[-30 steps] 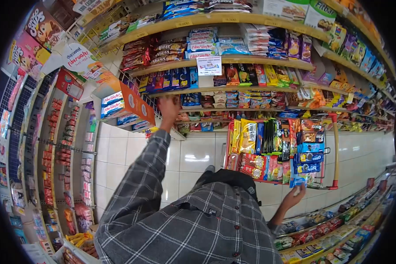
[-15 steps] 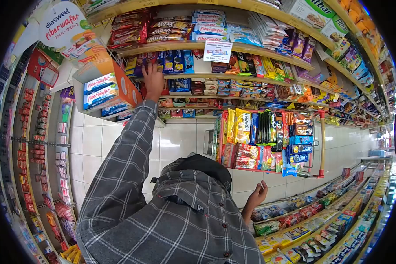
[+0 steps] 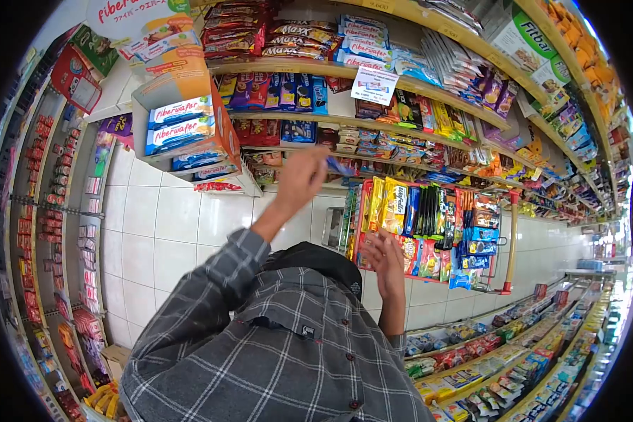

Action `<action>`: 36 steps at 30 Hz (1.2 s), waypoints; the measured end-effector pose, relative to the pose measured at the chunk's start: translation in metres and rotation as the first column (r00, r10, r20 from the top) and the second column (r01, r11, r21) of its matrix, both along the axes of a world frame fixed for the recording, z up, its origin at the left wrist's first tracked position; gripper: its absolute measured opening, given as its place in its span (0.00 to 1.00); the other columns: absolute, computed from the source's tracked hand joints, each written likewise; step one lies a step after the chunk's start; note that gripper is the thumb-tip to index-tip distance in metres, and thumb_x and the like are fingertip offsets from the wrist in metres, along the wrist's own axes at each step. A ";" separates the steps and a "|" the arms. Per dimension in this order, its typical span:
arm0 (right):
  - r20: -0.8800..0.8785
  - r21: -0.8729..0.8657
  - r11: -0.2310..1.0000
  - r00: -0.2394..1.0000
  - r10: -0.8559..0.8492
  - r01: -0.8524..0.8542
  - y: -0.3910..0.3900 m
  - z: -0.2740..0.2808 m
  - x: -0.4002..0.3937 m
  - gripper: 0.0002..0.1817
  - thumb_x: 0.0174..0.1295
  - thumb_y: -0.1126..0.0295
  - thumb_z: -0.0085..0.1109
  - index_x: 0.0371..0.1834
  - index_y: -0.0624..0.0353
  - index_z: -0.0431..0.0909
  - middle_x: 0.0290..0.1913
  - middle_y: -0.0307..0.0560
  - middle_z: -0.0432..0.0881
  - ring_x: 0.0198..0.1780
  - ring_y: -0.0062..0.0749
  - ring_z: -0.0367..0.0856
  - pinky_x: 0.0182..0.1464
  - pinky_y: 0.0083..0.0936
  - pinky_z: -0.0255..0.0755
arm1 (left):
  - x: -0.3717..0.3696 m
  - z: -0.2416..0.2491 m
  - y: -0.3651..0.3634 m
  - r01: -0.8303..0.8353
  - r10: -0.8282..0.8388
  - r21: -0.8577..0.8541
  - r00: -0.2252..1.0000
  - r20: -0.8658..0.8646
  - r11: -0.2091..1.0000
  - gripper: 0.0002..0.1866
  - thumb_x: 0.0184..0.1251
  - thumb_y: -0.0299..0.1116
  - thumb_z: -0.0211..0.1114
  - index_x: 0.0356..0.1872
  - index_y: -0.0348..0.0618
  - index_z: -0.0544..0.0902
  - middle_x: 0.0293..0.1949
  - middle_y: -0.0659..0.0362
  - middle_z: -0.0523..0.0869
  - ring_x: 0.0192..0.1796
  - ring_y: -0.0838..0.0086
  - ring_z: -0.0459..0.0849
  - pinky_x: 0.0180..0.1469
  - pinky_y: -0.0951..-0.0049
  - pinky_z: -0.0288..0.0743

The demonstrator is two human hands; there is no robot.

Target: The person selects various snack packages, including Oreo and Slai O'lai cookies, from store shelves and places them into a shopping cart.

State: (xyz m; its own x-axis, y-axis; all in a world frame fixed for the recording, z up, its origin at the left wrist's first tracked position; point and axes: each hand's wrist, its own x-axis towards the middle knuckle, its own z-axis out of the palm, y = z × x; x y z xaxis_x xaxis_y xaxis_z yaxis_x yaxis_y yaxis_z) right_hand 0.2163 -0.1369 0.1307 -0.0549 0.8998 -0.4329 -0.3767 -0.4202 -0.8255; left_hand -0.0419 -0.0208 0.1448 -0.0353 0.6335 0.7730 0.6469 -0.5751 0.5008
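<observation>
My left hand is closed on a small blue packet, blurred by motion, in front of the lower snack shelves. My right hand is open over the left part of the red basket, its fingers over the packs; I see nothing held in it. Upright in the basket stand a yellow wafer pack and dark green packs. Blue packs lie at its right side.
An orange display box of wafer packs juts out at the left. Stocked shelves run across the top, with a white price sign. More shelves curve along the left and lower right. Tiled floor shows between.
My left hand has come off the upper shelf, right and down toward the basket, with the blue packet in it. My right hand has risen from below the basket to its left part.
</observation>
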 end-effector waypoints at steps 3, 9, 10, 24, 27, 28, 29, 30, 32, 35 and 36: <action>-0.369 -0.148 0.984 0.929 0.039 -0.100 0.010 0.025 -0.026 0.27 0.73 0.47 0.40 0.64 0.57 0.64 0.59 0.53 0.75 0.56 0.39 0.78 0.58 0.38 0.74 | 0.031 0.004 -0.048 0.348 -0.339 -0.147 0.937 0.086 0.926 0.13 0.57 0.23 0.64 0.44 0.40 0.81 0.46 0.54 0.84 0.47 0.59 0.82 0.50 0.61 0.74; -0.261 0.045 0.986 0.955 -0.145 0.162 0.023 0.023 -0.011 0.27 0.67 0.77 0.51 0.70 0.54 0.59 0.54 0.45 0.75 0.55 0.30 0.76 0.55 0.29 0.74 | 0.048 0.030 -0.091 0.630 -0.638 -0.109 0.750 -0.173 0.769 0.19 0.46 0.25 0.69 0.44 0.43 0.84 0.47 0.58 0.83 0.52 0.65 0.81 0.54 0.61 0.74; -0.199 0.114 0.979 0.969 -0.145 0.170 0.028 0.040 -0.008 0.30 0.64 0.82 0.52 0.71 0.56 0.58 0.53 0.45 0.74 0.54 0.29 0.76 0.53 0.27 0.75 | 0.050 0.031 -0.095 0.642 -0.656 -0.134 0.736 -0.164 0.754 0.18 0.47 0.25 0.69 0.44 0.44 0.84 0.47 0.58 0.83 0.52 0.65 0.81 0.54 0.61 0.74; 0.194 0.436 0.899 0.979 -0.059 -0.032 0.019 0.076 0.082 0.40 0.55 0.87 0.60 0.72 0.63 0.55 0.60 0.46 0.71 0.52 0.27 0.77 0.51 0.22 0.75 | 0.156 0.009 -0.103 0.897 -0.158 -0.404 0.432 0.888 0.181 0.16 0.69 0.25 0.61 0.55 0.35 0.73 0.41 0.61 0.82 0.45 0.81 0.80 0.52 0.79 0.72; 0.266 0.391 0.916 0.964 -0.018 -0.091 0.013 0.077 0.113 0.45 0.55 0.86 0.62 0.75 0.59 0.49 0.59 0.47 0.72 0.51 0.27 0.78 0.48 0.22 0.78 | 0.188 0.011 -0.108 0.890 -0.106 -0.414 0.438 0.893 0.191 0.14 0.68 0.24 0.62 0.53 0.34 0.75 0.39 0.62 0.82 0.43 0.82 0.80 0.50 0.81 0.72; 0.284 0.359 0.927 0.959 0.005 -0.111 0.009 0.077 0.123 0.46 0.55 0.86 0.63 0.75 0.58 0.48 0.59 0.47 0.72 0.51 0.27 0.78 0.46 0.22 0.79 | 0.196 0.013 -0.108 0.883 -0.119 -0.431 0.455 0.882 0.186 0.14 0.68 0.24 0.62 0.53 0.34 0.75 0.39 0.62 0.82 0.43 0.82 0.80 0.49 0.81 0.72; 0.341 0.369 0.919 0.940 0.006 -0.140 0.007 0.069 0.135 0.48 0.54 0.86 0.63 0.76 0.56 0.46 0.59 0.47 0.72 0.50 0.27 0.78 0.44 0.22 0.80 | 0.204 0.014 -0.108 0.877 -0.130 -0.448 0.471 0.872 0.174 0.14 0.68 0.24 0.62 0.53 0.34 0.75 0.39 0.62 0.82 0.42 0.83 0.80 0.48 0.81 0.72; 0.327 0.320 0.940 0.945 0.009 -0.120 0.005 0.069 0.143 0.48 0.54 0.85 0.64 0.76 0.55 0.47 0.60 0.46 0.70 0.50 0.26 0.78 0.44 0.22 0.79 | 0.211 0.013 -0.110 0.872 -0.137 -0.465 0.485 0.864 0.155 0.15 0.68 0.24 0.62 0.54 0.34 0.75 0.38 0.62 0.82 0.42 0.83 0.80 0.48 0.82 0.72; 0.217 0.302 0.951 0.976 0.006 -0.073 0.000 0.053 0.164 0.48 0.53 0.84 0.65 0.76 0.54 0.48 0.61 0.46 0.68 0.50 0.26 0.77 0.44 0.22 0.78 | 0.228 0.006 -0.115 0.874 -0.113 -0.472 0.484 0.868 0.119 0.16 0.68 0.23 0.61 0.55 0.35 0.74 0.37 0.63 0.81 0.41 0.83 0.80 0.46 0.82 0.72; 0.278 0.302 0.952 0.951 -0.139 0.051 -0.002 0.004 0.211 0.46 0.53 0.82 0.67 0.75 0.56 0.52 0.60 0.46 0.70 0.49 0.27 0.78 0.44 0.23 0.77 | 0.249 0.012 -0.122 0.850 -0.087 -0.517 0.525 0.847 0.097 0.17 0.69 0.26 0.60 0.58 0.35 0.73 0.38 0.59 0.83 0.42 0.78 0.81 0.47 0.79 0.74; 0.303 0.299 0.950 0.935 -0.185 0.091 -0.005 -0.009 0.228 0.46 0.53 0.81 0.67 0.74 0.57 0.52 0.59 0.46 0.72 0.48 0.27 0.79 0.44 0.23 0.76 | 0.254 0.007 -0.126 0.832 -0.093 -0.543 0.553 0.828 0.119 0.17 0.70 0.26 0.60 0.58 0.35 0.73 0.39 0.58 0.83 0.42 0.77 0.81 0.47 0.78 0.74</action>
